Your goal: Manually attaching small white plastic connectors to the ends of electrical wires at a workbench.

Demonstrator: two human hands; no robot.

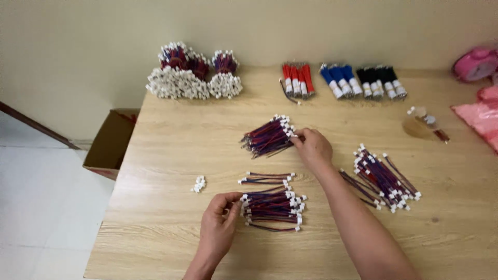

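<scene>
Sorting wire bundles on the table [171,155]
Your right hand [313,148] pinches far bundle [267,137] by its plugs; left hand [220,220], fingers curled, steadies near bundle [272,209] square

Soft, even indoor light, faint shadows, slight overall blur, mild wide-angle edge distortion.

left hand [218,223] fingertips on the left end of the wire bundle [273,210] near the desk's [171,145] front edge | right hand [312,148] touching the white-plug end of the wire pile [268,137] mid-desk | loose wire heap [385,179] toward right edge | red [298,79], blue [340,80], black bundles [383,81] along back edge | cardboard box [110,142] off left edge
</scene>
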